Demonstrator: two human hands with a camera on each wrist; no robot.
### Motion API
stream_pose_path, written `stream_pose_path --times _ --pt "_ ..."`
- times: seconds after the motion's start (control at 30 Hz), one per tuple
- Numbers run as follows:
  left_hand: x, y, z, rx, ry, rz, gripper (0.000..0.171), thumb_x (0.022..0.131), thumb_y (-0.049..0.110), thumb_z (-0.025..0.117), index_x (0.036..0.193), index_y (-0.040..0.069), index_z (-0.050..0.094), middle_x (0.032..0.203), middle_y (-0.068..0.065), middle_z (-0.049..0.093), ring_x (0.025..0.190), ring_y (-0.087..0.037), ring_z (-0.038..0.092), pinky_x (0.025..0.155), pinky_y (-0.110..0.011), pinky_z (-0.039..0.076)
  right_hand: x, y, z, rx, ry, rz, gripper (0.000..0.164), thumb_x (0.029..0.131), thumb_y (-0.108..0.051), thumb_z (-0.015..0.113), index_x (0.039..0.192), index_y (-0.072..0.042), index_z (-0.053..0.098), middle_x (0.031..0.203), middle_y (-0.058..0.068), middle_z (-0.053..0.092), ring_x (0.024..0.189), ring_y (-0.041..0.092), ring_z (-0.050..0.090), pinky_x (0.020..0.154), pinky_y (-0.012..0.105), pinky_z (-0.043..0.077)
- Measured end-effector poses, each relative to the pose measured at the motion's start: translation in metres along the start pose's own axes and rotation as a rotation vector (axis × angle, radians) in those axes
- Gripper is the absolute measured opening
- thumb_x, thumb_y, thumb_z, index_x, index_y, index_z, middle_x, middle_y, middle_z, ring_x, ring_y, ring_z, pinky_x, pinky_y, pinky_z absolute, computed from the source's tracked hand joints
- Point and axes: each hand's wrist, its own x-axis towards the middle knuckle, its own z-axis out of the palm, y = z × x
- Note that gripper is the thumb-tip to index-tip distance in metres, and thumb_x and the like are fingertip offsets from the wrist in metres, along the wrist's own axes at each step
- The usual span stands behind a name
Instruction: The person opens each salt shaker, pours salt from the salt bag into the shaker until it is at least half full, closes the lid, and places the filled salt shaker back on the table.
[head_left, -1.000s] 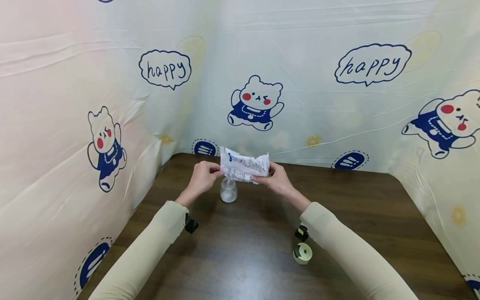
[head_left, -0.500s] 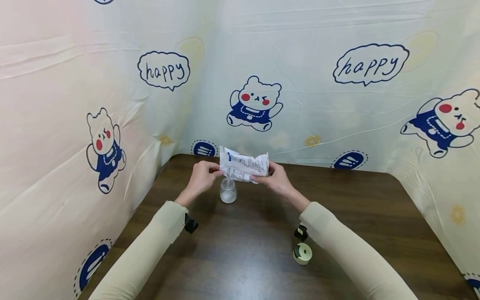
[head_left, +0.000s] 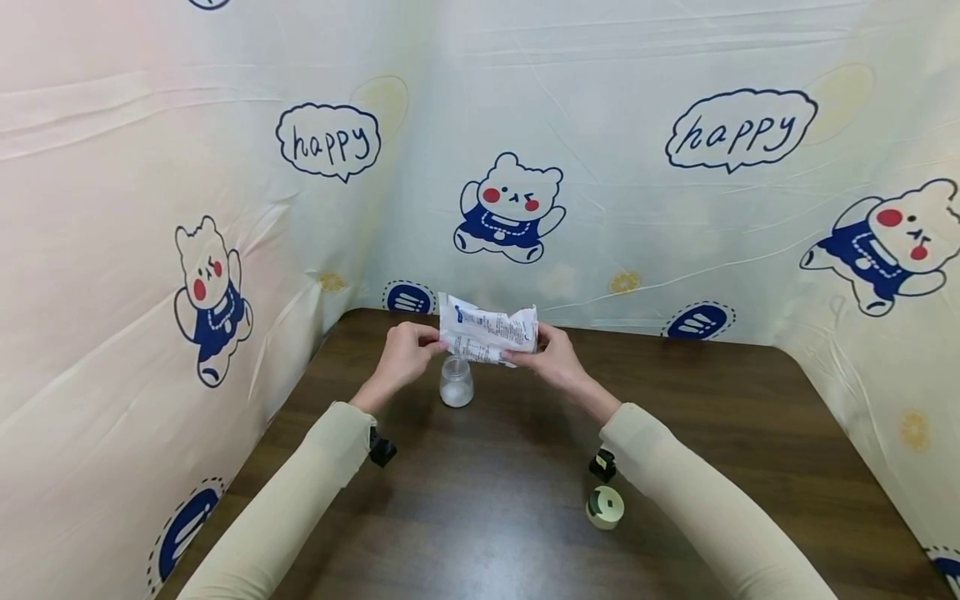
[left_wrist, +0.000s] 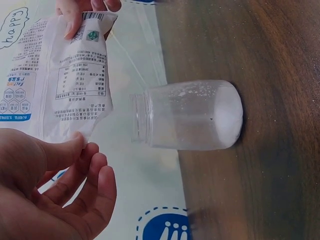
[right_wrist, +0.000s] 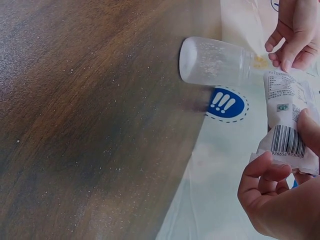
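Both hands hold a white plastic packet (head_left: 491, 329) with printed text, tilted above the far part of the table. My left hand (head_left: 405, 354) pinches its left end between thumb and index finger. At the other end, my right hand (head_left: 555, 360) grips it with the thumb in front and fingers behind. Upright below the packet's left corner stands a clear jar (head_left: 457, 387) without a lid. White granules (left_wrist: 230, 117) cover its bottom, and some cling to its inner wall. In the left wrist view, the packet's lower corner (left_wrist: 100, 125) is near the jar's mouth.
A round pale green lid (head_left: 604, 507) lies on the brown wooden table (head_left: 487, 517), near the right forearm. Small white grains are scattered over the tabletop in the right wrist view. A patterned cloth curtain (head_left: 600, 208) stands around the table's back and sides.
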Motion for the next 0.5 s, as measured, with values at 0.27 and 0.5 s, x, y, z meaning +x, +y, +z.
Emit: stream_pose_path --times 0.27,0.5 --pt "-0.0001 0.0001 0.0000 0.002 -0.004 -0.005 0.015 0.097 0.006 0.078 0.110 0.002 0.082 0.104 -0.011 0.078 0.086 -0.027 0.065 0.074 -0.038 0.054 -0.0005 0.0007 0.0005 0.000 0.000 0.001 0.049 0.091 -0.017 0.087 0.135 -0.011 0.066 0.121 0.010 0.069 0.093 0.026 0.060 0.070 0.034 0.049" --pt "0.0014 0.0000 -0.0014 0.002 0.002 0.016 0.015 0.097 0.006 0.077 0.110 0.001 0.081 0.105 -0.012 0.078 0.088 -0.029 0.064 0.074 -0.038 0.054 0.0013 -0.0011 0.0010 0.012 0.007 0.000 0.047 0.090 -0.017 0.087 0.133 -0.012 0.068 0.120 0.009 0.070 0.092 0.026 0.061 0.070 0.034 0.049"
